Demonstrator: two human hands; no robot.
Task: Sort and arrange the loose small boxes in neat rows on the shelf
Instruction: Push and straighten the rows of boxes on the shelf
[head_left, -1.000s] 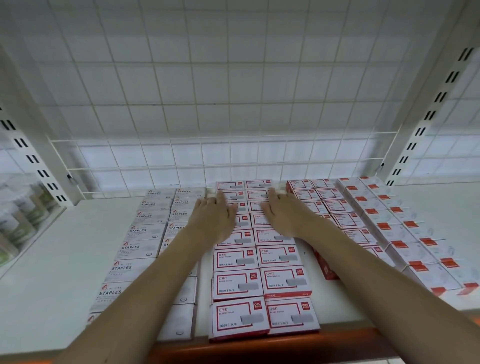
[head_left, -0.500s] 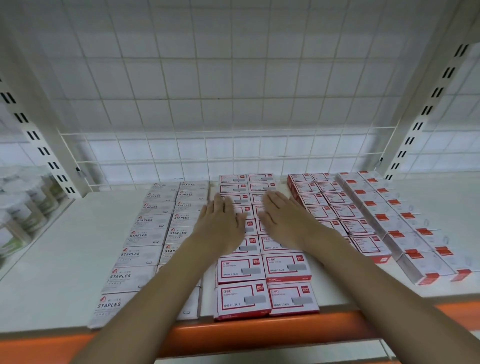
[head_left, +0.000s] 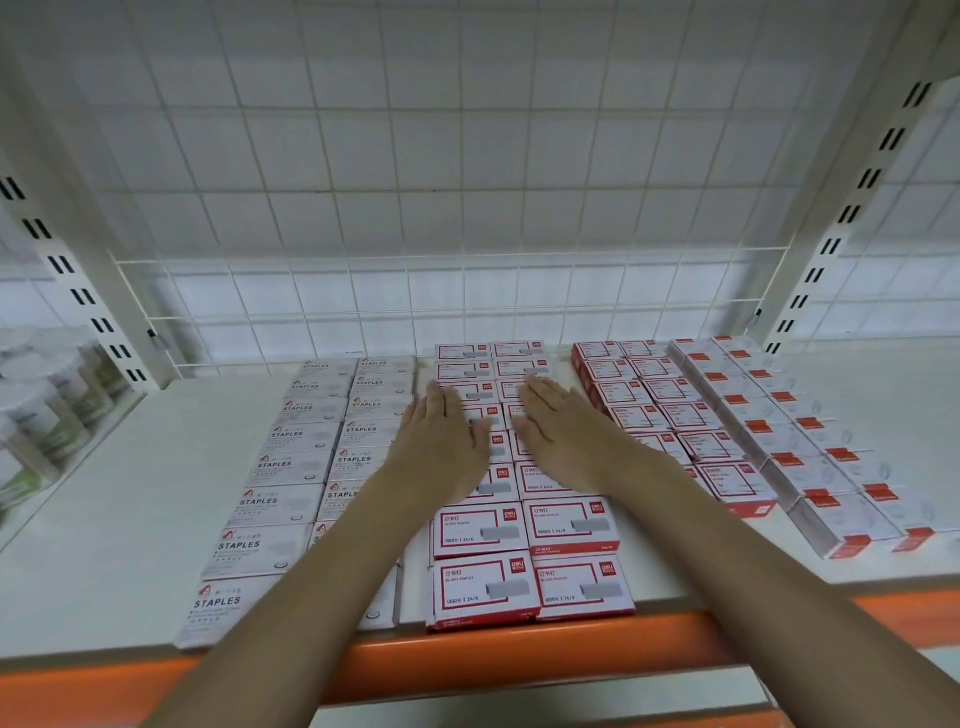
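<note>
We lay left hand (head_left: 441, 441) & right hand (head_left: 561, 431) flat, fingers spread, atop the red-framed boxes (head_left: 519, 525), prob. to square both middle columns on the shelf (head_left: 104, 545).

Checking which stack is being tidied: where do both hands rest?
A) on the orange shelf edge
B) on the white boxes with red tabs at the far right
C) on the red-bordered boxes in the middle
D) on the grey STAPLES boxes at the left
C: the left hand and right hand lie flat, fingers straight, on the middle red-bordered boxes.
</note>
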